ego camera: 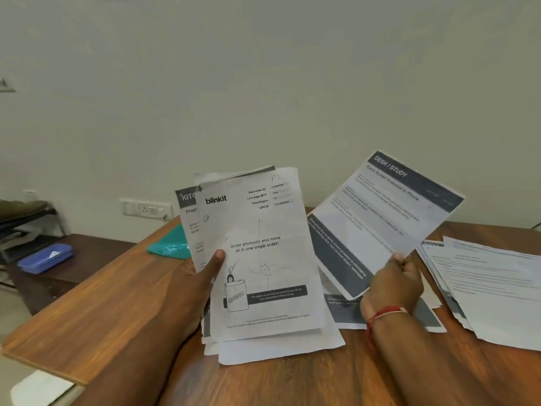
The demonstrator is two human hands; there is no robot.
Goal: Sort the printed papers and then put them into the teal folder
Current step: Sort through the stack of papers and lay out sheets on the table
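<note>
Hands are working apart: the left hand [202,278] is gripping a paper stack [263,259] at frame centre, while the right hand [395,284] is pinching a DESK / STUDY sheet [386,212] at centre right. Left of centre, the teal folder [169,244] is lying on the desk [102,288], partly hidden behind the stack.

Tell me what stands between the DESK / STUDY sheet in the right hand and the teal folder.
The blinkit-topped paper stack, gripped in the left hand, stands between the DESK / STUDY sheet and the teal folder. It hides the folder's right part; the folder lies on the table behind it.
</note>
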